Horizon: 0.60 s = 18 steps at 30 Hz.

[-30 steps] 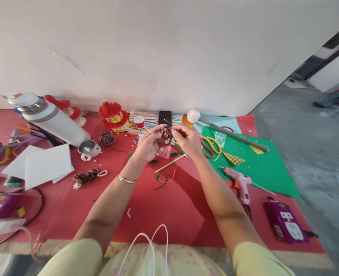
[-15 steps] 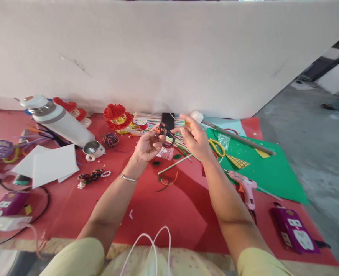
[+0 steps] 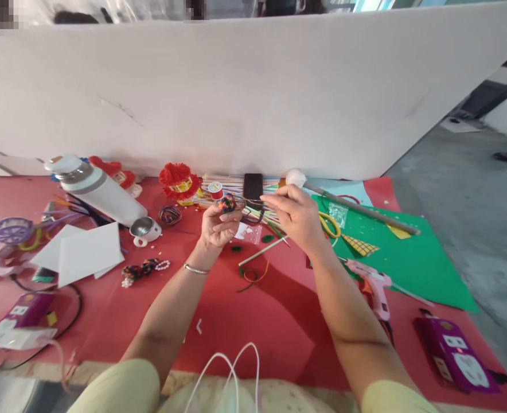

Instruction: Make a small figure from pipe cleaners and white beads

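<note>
My left hand point(image 3: 219, 226) is closed around a small multicoloured yarn pom-pom point(image 3: 226, 203), dark with orange and red flecks. My right hand point(image 3: 295, 215) pinches a thin dark strand point(image 3: 251, 201) that stretches across from the pom-pom; whether it is yarn or thread is too fine to tell. Both hands are raised above the red table point(image 3: 236, 321). Under them lie a small clear plastic packet point(image 3: 249, 233), pale green straw-like stick point(image 3: 262, 251) and loose thread scraps point(image 3: 253, 276). A matching multicoloured yarn piece with white beads point(image 3: 141, 269) rests left of my left forearm.
A white bottle point(image 3: 101, 189) lies tilted beside a steel-lined cup point(image 3: 145, 230) and white cards point(image 3: 90, 252). A yarn ball point(image 3: 170, 214), thread spool point(image 3: 215, 190) and phone point(image 3: 253, 187) sit further back. Right are yellow-handled scissors point(image 3: 331, 225), a pink glue gun point(image 3: 371, 281) and purple power box point(image 3: 455, 353).
My right hand's fingers have gone from spread to pinched together, holding the strand. My left hand has shifted slightly left and down in view with the pom-pom. The camera view has tilted up.
</note>
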Tool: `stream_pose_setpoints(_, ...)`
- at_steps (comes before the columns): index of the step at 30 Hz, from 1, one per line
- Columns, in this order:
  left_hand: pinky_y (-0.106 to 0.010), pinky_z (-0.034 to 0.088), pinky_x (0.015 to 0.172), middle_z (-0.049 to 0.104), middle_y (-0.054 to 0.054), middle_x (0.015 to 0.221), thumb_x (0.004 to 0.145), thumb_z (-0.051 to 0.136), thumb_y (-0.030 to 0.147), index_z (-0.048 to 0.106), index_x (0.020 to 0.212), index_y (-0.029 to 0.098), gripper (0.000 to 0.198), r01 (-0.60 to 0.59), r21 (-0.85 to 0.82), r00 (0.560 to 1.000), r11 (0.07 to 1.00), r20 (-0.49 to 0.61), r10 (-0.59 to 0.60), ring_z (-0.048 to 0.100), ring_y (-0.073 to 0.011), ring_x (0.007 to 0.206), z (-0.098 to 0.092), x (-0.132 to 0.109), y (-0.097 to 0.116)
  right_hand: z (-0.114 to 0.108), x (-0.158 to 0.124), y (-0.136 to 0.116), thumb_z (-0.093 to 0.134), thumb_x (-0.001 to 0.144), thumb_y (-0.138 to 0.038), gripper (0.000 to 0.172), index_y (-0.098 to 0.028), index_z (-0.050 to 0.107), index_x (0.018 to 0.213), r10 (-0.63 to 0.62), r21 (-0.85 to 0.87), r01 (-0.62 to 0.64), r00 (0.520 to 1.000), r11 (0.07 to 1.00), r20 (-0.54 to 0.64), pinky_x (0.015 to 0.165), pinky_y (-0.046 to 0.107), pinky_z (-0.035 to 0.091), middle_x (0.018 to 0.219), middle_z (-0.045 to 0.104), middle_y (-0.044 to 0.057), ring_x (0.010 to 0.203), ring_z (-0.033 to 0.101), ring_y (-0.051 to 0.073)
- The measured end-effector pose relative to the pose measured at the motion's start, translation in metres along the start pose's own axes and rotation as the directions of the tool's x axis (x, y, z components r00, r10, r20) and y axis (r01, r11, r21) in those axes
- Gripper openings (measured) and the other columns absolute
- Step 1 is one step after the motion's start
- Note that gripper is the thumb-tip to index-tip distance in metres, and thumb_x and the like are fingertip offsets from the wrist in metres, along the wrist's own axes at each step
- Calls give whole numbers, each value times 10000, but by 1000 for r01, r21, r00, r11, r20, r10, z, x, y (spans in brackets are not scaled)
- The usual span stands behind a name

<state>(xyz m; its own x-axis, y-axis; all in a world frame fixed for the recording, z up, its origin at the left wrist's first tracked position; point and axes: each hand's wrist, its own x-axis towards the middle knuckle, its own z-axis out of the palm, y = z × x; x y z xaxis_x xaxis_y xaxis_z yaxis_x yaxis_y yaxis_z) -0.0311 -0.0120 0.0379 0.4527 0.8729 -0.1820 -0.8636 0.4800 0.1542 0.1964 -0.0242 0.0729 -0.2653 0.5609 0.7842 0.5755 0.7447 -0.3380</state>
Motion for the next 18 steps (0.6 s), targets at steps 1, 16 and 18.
stream_pose_setpoints(1,-34,257,275,586,-50,749,902,508,155,593,1051,150,172,-16,0,1000,1000,4,16,505,-52,495,1,0,-1,-2,0,-2,582,1021,-170,273,-315,776,1147,1,-12,-1,1000,1000,-10,729,314,541,972,679,39,819,657,161)
stream_pose_setpoints(16,-39,290,292,641,-57,814,917,524,141,632,1212,202,320,-125,111,992,986,10,125,478,-51,485,1,1,-1,-21,4,-15,619,1014,-251,200,-322,788,1095,50,-20,-49,998,999,39,748,337,537,992,726,43,865,678,189)
stream_pose_setpoints(18,-42,307,303,601,-30,722,911,545,138,648,1191,206,306,-128,124,991,984,-22,132,488,-67,496,1,1,-2,-16,3,-18,616,1014,-252,202,-317,789,1095,53,-26,-51,994,998,95,745,334,532,996,730,42,852,675,186)
